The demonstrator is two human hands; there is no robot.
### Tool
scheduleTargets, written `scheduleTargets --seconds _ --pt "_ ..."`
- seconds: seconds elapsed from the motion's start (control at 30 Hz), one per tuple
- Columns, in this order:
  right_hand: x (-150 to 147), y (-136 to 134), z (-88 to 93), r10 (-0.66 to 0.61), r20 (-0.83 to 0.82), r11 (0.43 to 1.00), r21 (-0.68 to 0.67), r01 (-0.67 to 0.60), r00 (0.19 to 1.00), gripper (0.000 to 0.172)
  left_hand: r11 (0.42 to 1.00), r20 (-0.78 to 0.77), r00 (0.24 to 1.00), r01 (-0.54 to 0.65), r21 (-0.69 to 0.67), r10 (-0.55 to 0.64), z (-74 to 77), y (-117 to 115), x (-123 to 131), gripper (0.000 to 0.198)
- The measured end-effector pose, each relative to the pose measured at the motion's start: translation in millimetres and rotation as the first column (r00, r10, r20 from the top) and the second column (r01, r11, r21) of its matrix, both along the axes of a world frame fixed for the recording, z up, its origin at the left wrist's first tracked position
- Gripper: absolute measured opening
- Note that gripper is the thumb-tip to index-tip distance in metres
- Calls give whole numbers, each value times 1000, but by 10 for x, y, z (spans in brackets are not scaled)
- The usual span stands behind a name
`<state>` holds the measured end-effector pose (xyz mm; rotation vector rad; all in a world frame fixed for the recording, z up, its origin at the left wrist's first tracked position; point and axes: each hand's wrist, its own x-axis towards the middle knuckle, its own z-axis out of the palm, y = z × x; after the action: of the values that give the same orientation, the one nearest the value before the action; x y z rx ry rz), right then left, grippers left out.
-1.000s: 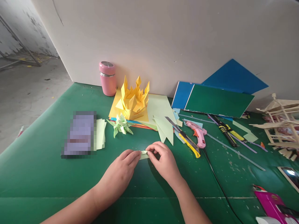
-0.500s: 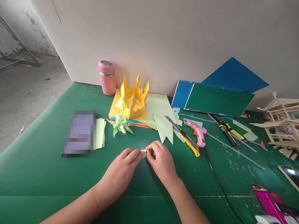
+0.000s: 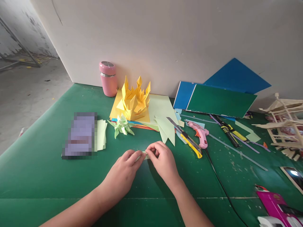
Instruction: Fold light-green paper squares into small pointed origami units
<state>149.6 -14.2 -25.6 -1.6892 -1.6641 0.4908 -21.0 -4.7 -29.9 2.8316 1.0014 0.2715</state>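
Between my hands, low over the green table, is a small piece of pale green paper [image 3: 146, 156], mostly hidden by my fingers. My left hand [image 3: 125, 167] is closed on its left part, fingers bent over it. The thumb and forefinger of my right hand [image 3: 163, 160] pinch its right end. Just beyond my hands lies a folded light green paper flower [image 3: 121, 126]. Behind that flower, a yellow folded-paper crown [image 3: 134, 101] stands on a stack of coloured sheets [image 3: 163, 105].
To the left are a blurred-out phone-like device [image 3: 81, 135] and cut paper slips [image 3: 101, 135]. A pink flask [image 3: 109, 80] stands behind. Rightward lie a yellow utility knife [image 3: 189, 142], a pink glue gun [image 3: 200, 134] with its cable, pliers [image 3: 228, 132] and a wooden model [image 3: 284, 123].
My right fingertips have shifted slightly left along the paper, closer to my left fingers. My left hand stays almost where it was.
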Motion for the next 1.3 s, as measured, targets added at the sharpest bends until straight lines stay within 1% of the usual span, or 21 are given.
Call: scheduleTargets --seconds 0.13,0.3,0.37,0.5,0.6,0.7,0.8,0.97,1.1,1.3 --pt "-7 18 -19 4 82 1000 24 -6 997 16 1000 19 1000 -1 -17 2 -2 3 2 58" --pt "83 36 -25 -1 108 1000 15 -1 994 17 1000 14 1000 -12 -19 13 -2 1 2 57" --pt "95 42 -14 3 90 1000 -13 -2 996 17 1000 5 1000 -9 -12 9 1 -1 2 57" --pt "41 46 12 -30 -22 999 -43 29 999 14 1000 -19 1000 0 -5 0 5 4 3 58" --pt "-12 44 14 -12 -5 1000 -23 11 1000 15 1000 -21 1000 5 -1 -5 0 15 2 56" --pt "-20 41 10 8 16 999 -35 -7 1000 17 1000 25 1000 10 -14 -9 -13 20 -2 55" --pt "11 35 11 41 -19 998 -56 -42 999 17 999 84 996 9 -36 -6 -19 18 -8 52" --pt "60 12 2 99 -63 993 -53 -103 993 16 996 148 989 10 -83 3 10 20 -8 53" --pt "75 2 -14 130 -64 990 -51 -133 990 14 998 192 981 15 -55 -4 26 32 -5 54" --pt "82 0 0 141 -55 988 -60 -144 988 13 1000 235 972 18 -19 -13 36 45 -4 48"
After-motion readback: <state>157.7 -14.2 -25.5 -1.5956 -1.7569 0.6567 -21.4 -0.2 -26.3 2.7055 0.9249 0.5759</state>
